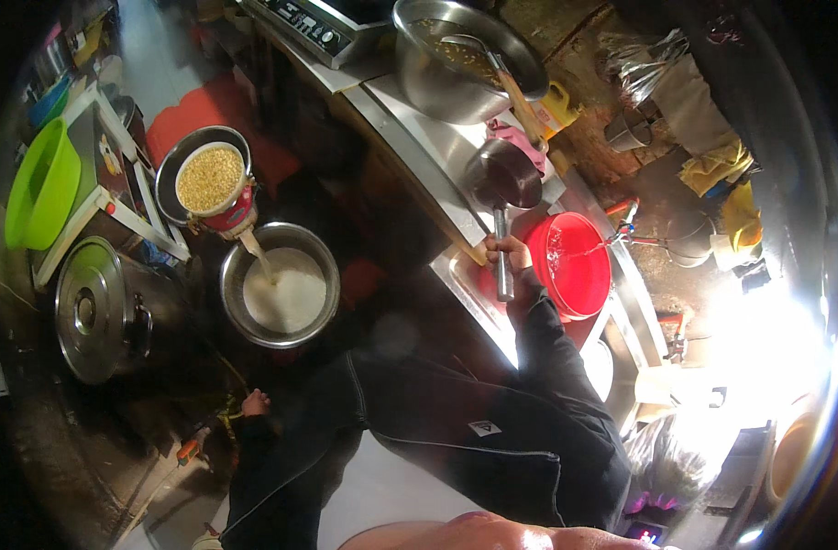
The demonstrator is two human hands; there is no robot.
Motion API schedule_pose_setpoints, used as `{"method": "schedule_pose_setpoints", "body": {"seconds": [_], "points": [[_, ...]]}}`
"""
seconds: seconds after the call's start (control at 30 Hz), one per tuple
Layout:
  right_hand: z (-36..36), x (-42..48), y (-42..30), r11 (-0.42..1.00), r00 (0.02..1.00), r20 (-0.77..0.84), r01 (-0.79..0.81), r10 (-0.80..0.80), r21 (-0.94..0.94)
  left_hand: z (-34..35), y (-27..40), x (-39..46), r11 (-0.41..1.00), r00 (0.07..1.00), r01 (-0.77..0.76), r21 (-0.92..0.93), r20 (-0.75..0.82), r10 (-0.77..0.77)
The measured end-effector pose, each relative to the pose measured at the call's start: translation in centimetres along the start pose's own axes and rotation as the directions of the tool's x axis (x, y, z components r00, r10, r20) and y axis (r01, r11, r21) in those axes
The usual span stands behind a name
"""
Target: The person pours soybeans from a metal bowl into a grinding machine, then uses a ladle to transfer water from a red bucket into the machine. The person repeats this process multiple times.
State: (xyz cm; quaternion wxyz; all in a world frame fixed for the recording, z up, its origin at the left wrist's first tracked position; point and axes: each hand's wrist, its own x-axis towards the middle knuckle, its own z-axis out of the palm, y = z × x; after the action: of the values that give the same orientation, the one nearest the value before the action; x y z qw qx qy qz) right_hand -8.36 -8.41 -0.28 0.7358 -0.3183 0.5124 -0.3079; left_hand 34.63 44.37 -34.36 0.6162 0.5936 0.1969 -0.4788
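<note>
In my right hand (509,252) is the long handle of a metal dipper (505,168), held over the counter between a large steel pot (446,93) and a red basin (560,271). The inside of the dipper's bowl looks dark. My left hand (256,403) hangs low at my left, its fingers curled; whether it holds anything cannot be seen. Ahead, yellow kernels (210,177) fill the pale-rimmed hopper of a grinding machine (230,216). From its spout (255,249) a pale stream runs into a steel bowl (333,302) holding whitish, frothy liquid (288,299).
A lidded steel stockpot (92,309) and a lime-green basin (44,182) stand at the left. Water runs from a tap (624,230) into the red basin. A wooden-handled ladle (519,96) rests in the large pot. An induction cooker (309,27) sits farther along the counter.
</note>
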Motion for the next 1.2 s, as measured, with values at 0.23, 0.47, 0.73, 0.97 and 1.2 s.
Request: {"method": "schedule_pose_setpoints", "body": {"seconds": [0.23,0.47,0.73,0.97,1.2], "points": [[-3.3,4.7,-0.7,0.998,0.999,0.018,0.029,-0.028,-0.055,-1.1,-0.5,0.2,0.975,0.963,0.208,0.074,0.159,-0.217],[-4.6,9.9,-15.8,-0.341,0.568,0.231,-0.093,-0.790,-0.936,5.1,-3.2,-2.6,0.979,0.984,0.035,0.202,-0.178,0.002],[15.0,12.7,-30.5,-0.436,0.737,0.393,0.148,-0.550,-0.888,10.0,-3.3,-10.2,0.977,0.973,0.083,0.196,-0.229,-0.037],[9.5,25.3,-37.2,-0.686,0.936,0.147,-0.121,-0.320,-0.718,9.8,-6.7,-12.7,0.979,0.972,0.012,0.202,-0.232,0.036],[-2.9,25.0,-43.1,-0.521,0.777,-0.023,-0.444,-0.629,-0.729,8.5,-15.1,-7.2,0.926,0.953,0.185,0.329,-0.290,-0.088]]}}
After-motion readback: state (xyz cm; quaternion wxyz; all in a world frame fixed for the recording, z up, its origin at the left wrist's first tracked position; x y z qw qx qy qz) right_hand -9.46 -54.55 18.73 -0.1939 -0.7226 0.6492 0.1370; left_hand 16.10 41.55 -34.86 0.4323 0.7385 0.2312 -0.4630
